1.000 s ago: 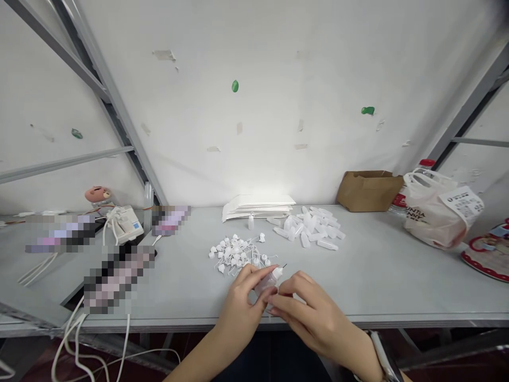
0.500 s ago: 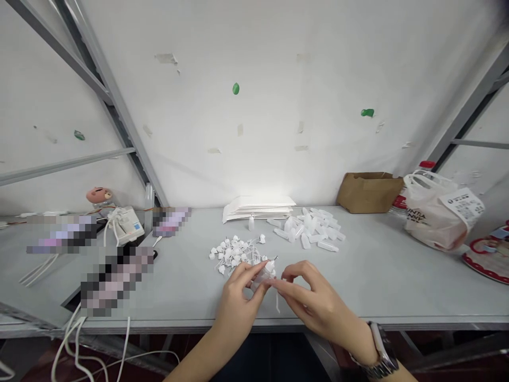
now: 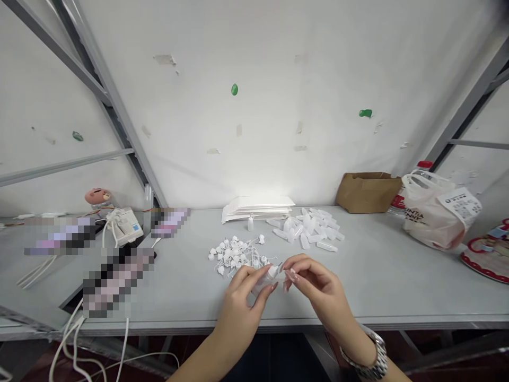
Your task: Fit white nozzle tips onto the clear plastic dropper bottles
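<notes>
My left hand (image 3: pixel 240 302) grips a small translucent dropper bottle (image 3: pixel 260 284) between thumb and fingers, tilted with its top to the right. The bottle has a white top (image 3: pixel 273 271) with a thin dark needle tip sticking out. Close beside it, my right hand (image 3: pixel 318 286) is pinched on a thin white strap (image 3: pixel 280 276) that runs from the bottle's top. The strap's far end is hidden by the fingertips. Just beyond my left hand lies a pile of white caps with thin straps (image 3: pixel 234 253). Behind my right hand are loose translucent bottles (image 3: pixel 310 228).
One small capped bottle (image 3: pixel 250 223) stands upright before a stack of white sheets (image 3: pixel 258 204). At the right are a brown box (image 3: pixel 368 192), a plastic bag (image 3: pixel 433 212) and a round red-edged item (image 3: pixel 487 260). Cables and blurred devices occupy the left.
The strap hung down from the bottle's top and now stretches sideways to my right fingers. My right hand has turned and pinched onto it; my left hand keeps the bottle nearly still.
</notes>
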{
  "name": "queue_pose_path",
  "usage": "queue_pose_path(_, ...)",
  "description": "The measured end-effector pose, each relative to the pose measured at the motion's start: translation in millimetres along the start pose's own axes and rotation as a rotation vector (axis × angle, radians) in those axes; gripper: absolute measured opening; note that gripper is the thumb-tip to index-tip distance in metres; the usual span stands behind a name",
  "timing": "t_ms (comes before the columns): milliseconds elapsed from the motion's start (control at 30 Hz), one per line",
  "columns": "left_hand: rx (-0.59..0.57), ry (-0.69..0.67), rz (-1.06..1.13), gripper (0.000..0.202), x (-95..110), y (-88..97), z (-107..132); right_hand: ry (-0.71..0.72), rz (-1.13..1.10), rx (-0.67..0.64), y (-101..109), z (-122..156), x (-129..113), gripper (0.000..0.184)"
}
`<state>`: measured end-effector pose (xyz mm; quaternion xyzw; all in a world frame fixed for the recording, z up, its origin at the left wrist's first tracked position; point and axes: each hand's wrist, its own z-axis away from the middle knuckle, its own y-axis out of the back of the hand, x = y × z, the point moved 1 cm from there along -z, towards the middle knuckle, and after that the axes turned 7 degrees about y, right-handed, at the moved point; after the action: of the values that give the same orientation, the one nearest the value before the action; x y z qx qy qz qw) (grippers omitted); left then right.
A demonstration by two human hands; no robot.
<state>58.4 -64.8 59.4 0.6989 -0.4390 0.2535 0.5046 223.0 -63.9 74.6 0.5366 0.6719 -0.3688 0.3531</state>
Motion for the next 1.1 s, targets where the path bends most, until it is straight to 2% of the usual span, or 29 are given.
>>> queue_pose_path(100,0.028,-0.052,-0.029,0.029,-2.6,-0.9,0.0,-0.23,-0.254,0.039,-3.3,-3.3,1.0,0.014)
queue_pose_path(167,0.061,-0.091,-0.047,0.029,-4.3,-1.5,0.1,-0.3,-0.331,0.081,-4.7,-4.4,1.1,0.017)
queue_pose_path(300,0.12,-0.158,-0.089,0.03,-4.5,-1.8,0.6,-0.242,-0.345,0.179,-4.9,-3.5,2.4,0.019)
queue_pose_path(500,0.158,-0.252,-0.132,0.031,0.8,0.7,4.2,-0.175,-0.214,0.25,-1.8,-2.7,5.2,0.014)
queue_pose_path(700,0.173,-0.317,-0.131,0.038,4.9,1.8,8.3,-0.23,-0.137,0.235,-3.3,-4.5,7.4,0.02)
queue_pose_path(1100,0.167,-0.377,-0.172,0.039,7.1,0.7,7.5,-0.35,-0.265,0.258,-5.3,-3.2,10.9,0.023)
